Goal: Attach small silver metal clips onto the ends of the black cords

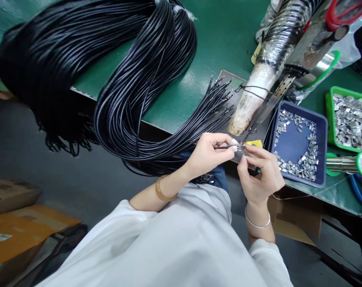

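My left hand (209,153) pinches a thin black cable (222,147) near its end, with white covering on a fingertip. At the cable's tip is a small silvery metal connector (241,146), which the thumb and fingers of my right hand (262,171) grip from the other side. Both hands meet at the bench's front edge, just below the white end of a duct (243,113). A fan of cable ends (219,97) with bare tips lies behind my left hand, part of a large looped bundle of black cables (157,75).
A blue tray (322,135) of small metal shells stands right of my hands, beside a green tray (331,115) of similar pieces. Nearby are a spool (342,163) and red-handled scissors (333,20). Another cable bundle (49,52) hangs over the bench edge. Cardboard boxes (28,227) stand lower left.
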Available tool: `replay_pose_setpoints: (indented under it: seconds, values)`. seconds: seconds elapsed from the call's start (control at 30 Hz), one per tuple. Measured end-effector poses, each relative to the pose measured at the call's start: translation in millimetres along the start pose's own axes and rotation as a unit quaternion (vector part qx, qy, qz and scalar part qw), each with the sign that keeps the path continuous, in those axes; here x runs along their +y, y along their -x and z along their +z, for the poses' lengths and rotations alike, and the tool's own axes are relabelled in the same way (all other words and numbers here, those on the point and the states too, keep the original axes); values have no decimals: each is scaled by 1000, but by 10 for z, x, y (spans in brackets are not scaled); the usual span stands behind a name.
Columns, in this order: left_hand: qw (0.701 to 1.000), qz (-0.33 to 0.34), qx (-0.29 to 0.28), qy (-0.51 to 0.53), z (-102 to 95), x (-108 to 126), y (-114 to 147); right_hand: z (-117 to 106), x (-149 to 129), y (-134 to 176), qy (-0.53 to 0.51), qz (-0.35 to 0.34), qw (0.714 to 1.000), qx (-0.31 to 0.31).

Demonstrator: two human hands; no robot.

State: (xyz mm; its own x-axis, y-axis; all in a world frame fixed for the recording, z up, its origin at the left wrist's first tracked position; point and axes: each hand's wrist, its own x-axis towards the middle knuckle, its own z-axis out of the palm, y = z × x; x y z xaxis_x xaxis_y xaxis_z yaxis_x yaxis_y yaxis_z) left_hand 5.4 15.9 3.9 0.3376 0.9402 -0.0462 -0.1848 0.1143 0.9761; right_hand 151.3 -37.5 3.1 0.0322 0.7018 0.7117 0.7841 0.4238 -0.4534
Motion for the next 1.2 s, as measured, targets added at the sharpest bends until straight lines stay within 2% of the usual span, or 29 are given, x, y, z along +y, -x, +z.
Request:
replay_pose_setpoints:
  seconds: [0.2,0.33,0.43,0.5,0.53,0.6,0.67,0.7,0.77,0.83,0.9,0.97,1.07,1.2]
  values:
    - [999,-18,-37,3,-7,18,35,-73,9,-37,1,12,1000,-16]
    - [998,-12,-58,-35,5,67,117,-136,-30,-87,-3,39,998,-54]
    - [998,-7,-53,-44,-21,82,160,-130,-39,-60,-18,11,1000,-23]
    - [997,-4,-66,-40,-60,86,176,-117,-27,-12,-31,-10,999,16]
    - [996,3,-76,-45,-83,88,180,-118,-18,15,-39,1,999,24]
    - [992,39,-83,-83,-129,89,189,-154,-2,64,-58,68,996,20]
    - [979,113,-65,-158,-164,82,199,-236,-5,88,-55,136,989,10]
    - [966,157,-56,-197,-175,74,205,-286,-15,88,-41,149,988,3]
    - [933,237,-53,-266,-186,45,218,-376,-50,64,4,124,992,-30]
    - [898,290,-69,-323,-187,4,231,-421,-84,25,46,77,990,-108]
    - [868,316,-90,-373,-187,-40,242,-414,-95,-6,60,37,980,-187]
    - [845,322,-103,-414,-187,-78,254,-378,-75,-20,59,20,970,-234]
    - [831,318,-109,-444,-182,-119,274,-340,-24,-27,56,25,961,-268]
    - [832,308,-105,-448,-174,-132,293,-362,4,-66,59,18,953,-295]
